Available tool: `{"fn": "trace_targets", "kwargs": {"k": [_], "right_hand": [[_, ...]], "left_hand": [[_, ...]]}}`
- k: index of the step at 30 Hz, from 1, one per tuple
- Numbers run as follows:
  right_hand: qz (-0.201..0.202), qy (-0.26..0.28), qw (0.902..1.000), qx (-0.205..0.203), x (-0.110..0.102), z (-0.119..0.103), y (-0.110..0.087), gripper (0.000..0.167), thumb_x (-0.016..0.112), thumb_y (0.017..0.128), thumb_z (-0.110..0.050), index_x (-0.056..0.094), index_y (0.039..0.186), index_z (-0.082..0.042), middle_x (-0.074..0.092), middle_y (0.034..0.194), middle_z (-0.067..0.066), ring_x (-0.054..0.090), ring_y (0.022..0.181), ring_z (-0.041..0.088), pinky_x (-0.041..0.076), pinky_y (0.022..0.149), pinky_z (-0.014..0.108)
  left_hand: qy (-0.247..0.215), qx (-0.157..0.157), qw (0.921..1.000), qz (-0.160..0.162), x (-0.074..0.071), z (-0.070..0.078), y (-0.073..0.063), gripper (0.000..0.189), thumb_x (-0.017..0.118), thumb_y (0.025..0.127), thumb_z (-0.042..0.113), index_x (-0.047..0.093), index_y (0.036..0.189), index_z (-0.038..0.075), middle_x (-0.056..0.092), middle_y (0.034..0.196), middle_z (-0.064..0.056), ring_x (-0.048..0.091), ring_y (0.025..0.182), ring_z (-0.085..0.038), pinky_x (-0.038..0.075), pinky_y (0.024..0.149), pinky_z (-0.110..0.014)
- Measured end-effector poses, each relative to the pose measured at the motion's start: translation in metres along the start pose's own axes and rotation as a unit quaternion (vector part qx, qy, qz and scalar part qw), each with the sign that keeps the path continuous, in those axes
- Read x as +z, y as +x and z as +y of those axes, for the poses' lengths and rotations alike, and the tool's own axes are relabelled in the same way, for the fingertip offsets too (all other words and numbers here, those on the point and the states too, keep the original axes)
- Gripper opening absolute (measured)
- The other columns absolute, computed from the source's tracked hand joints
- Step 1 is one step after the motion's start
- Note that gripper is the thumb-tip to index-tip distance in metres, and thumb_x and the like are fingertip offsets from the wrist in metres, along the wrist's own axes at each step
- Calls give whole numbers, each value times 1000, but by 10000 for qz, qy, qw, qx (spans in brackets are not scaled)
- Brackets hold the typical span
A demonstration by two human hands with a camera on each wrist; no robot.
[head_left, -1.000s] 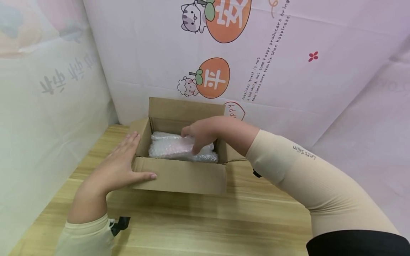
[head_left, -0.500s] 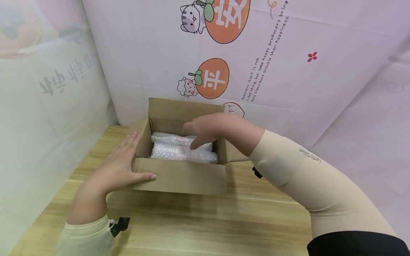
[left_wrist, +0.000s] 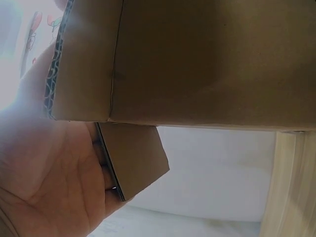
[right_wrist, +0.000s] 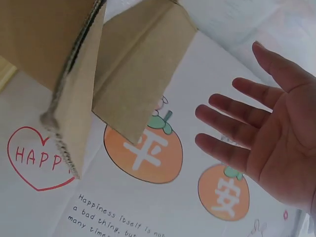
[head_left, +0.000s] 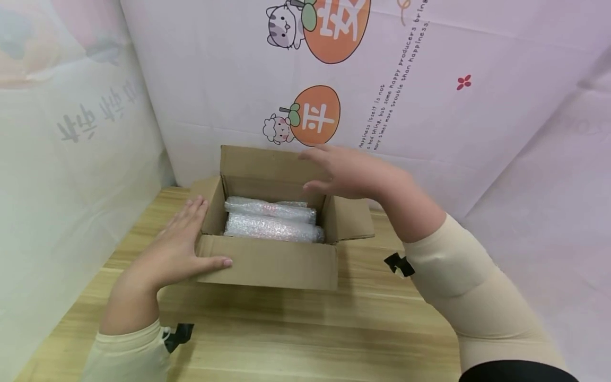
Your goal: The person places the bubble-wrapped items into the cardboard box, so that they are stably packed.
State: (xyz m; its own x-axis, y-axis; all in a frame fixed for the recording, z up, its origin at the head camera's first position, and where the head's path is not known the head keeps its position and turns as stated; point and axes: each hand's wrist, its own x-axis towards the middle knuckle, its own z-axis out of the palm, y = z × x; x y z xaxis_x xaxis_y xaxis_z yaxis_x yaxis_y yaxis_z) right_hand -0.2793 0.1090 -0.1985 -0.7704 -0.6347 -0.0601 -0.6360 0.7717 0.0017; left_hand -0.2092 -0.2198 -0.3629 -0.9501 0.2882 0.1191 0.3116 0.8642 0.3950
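An open cardboard box [head_left: 267,262] stands on the table with its flaps folded outward. Inside it lie two bubble-wrapped packages [head_left: 273,227] side by side, each long and clear-silvery. My left hand [head_left: 176,249] rests against the box's left side, its fingers along the left flap and the thumb across the front flap. In the left wrist view the left flap [left_wrist: 133,160] lies against those fingers. Over the box's back right corner hovers my right hand [head_left: 346,172], fingers spread and holding nothing. The right wrist view shows its palm and straight fingers apart from the box flaps [right_wrist: 148,54].
The wooden table [head_left: 286,334] extends in front of the box. A white printed cloth [head_left: 215,74] with orange fruit drawings hangs behind, and pale sheets close off both sides. The right flap [head_left: 353,218] sticks out over the table.
My right hand has let go of a bubble-wrapped package, now lying in the box, and has risen up and to the right. The left hand stays in place.
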Motion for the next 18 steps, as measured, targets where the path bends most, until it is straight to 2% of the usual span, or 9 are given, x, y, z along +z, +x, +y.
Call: {"fn": "trace_targets", "kwargs": {"k": [4, 8, 12, 18], "right_hand": [[750, 95, 9970, -172, 8, 8, -20, 66, 64, 94, -43, 37, 150, -21, 47, 144, 0, 51, 124, 18, 44, 106, 39], [1459, 256, 9887, -221, 22, 19, -40, 67, 66, 93, -39, 38, 150, -17, 46, 145, 5, 46, 132, 23, 40, 111, 42], [1873, 503, 9810, 14, 36, 30, -57, 70, 66, 93, -39, 35, 153, -18, 38, 154, 8, 36, 143, 27, 32, 117, 47], [2438, 569, 9674, 376, 58, 43, -81, 71, 65, 94, -40, 33, 154, -19, 37, 156, 7, 33, 144, 30, 30, 117, 52]], "left_hand": [[-14, -10, 10000, -27, -2, 0, -1, 129, 58, 72, 83, -9, 157, 13, -15, 164, -4, -10, 152, -33, 5, 120, -63], [11, 17, 10000, 3, -3, -1, 0, 126, 57, 75, 81, -8, 158, 13, -14, 164, -5, -10, 152, -33, 5, 120, -63], [56, 75, 9999, 93, -3, -3, -1, 119, 55, 80, 78, -6, 158, 13, -10, 165, -6, -9, 152, -33, 4, 120, -62], [108, 92, 9997, 193, -2, -5, -2, 111, 53, 84, 75, -1, 159, 14, -6, 166, -6, -8, 152, -31, 1, 121, -59]]}}
